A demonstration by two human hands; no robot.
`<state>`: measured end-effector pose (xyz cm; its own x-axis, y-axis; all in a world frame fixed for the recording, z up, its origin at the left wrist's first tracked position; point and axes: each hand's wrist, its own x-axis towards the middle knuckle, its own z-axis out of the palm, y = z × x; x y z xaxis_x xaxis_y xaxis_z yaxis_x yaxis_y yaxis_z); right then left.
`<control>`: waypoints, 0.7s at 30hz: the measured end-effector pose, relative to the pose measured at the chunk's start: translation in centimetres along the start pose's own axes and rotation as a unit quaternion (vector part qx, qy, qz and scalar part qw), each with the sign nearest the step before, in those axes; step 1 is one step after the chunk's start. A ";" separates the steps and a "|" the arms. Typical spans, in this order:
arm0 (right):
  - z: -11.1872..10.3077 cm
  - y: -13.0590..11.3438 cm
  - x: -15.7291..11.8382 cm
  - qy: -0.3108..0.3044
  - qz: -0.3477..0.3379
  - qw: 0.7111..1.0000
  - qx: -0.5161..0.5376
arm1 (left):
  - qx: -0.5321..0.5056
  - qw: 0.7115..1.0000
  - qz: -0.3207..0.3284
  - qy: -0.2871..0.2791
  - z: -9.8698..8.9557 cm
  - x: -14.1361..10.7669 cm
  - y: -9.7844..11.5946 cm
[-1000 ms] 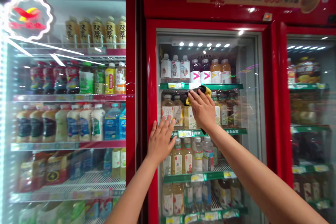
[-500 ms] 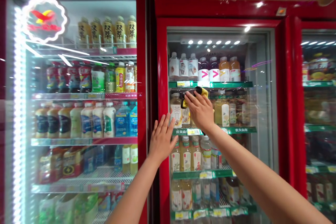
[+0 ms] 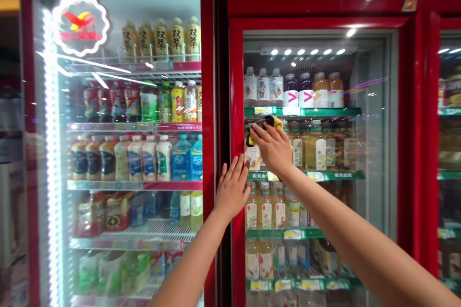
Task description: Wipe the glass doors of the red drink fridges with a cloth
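My right hand (image 3: 274,147) presses a yellow and black cloth (image 3: 278,124) against the glass door (image 3: 374,144) of the red-framed drinks fridge. Part of the cloth is hidden under the palm and fingers. Behind the glass at that height stand tea bottles (image 3: 320,146), some of them covered by the hand. My left hand (image 3: 233,187) lies flat on the red left edge (image 3: 236,81) of the same door, fingers stretched out, holding nothing.
A second lit fridge (image 3: 208,105) with shelves of bottles stands close on the left, a dark gap between the two. Another red-framed door (image 3: 428,153) adjoins on the right. A green-edged shelf (image 3: 306,234) with bottles lies behind the glass below my hands.
The view has turned left, so the fridges sit further right in the picture. My right hand and the cloth have slid left across the glass, closer to the door frame. My left hand stays put.
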<state>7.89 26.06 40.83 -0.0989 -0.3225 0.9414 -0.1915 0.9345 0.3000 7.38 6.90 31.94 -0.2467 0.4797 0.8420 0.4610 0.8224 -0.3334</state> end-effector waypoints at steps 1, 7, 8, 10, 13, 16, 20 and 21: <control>0.0 -0.1 -0.4 -0.011 -0.027 1.000 0.000 | -0.004 1.000 -0.001 0.000 0.1 0.0 0.0; 0.3 0.2 0.9 0.000 -0.046 0.999 0.008 | -0.011 1.000 -0.001 0.005 0.3 -0.2 -0.1; 0.4 0.1 1.4 0.007 -0.030 0.999 0.011 | -0.010 1.000 0.001 0.004 0.3 -0.2 -0.2; 0.5 -0.2 2.0 0.014 -0.016 1.000 0.013 | -0.010 1.000 0.003 0.003 0.4 -0.3 -0.4; 0.4 -0.6 1.8 -0.011 -0.072 0.997 0.013 | -0.006 1.000 -0.001 0.007 0.7 -0.5 -0.4; 0.2 -0.6 2.2 -0.031 -0.123 0.992 0.012 | 0.003 1.000 -0.007 0.018 1.1 -0.7 -0.2; 0.1 -0.6 4.6 -0.015 -0.101 0.995 0.007 | 0.003 1.000 -0.003 0.028 1.4 -0.8 -0.3; 0.1 -0.7 5.0 -0.013 -0.095 0.995 0.005 | 0.002 1.000 -0.003 0.030 1.4 -0.8 -0.3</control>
<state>7.45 23.82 45.32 -0.0860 -0.4965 0.8637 -0.2183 0.8553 0.4699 6.27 6.70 30.84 -0.1981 0.4554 0.8680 0.4569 0.8263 -0.3293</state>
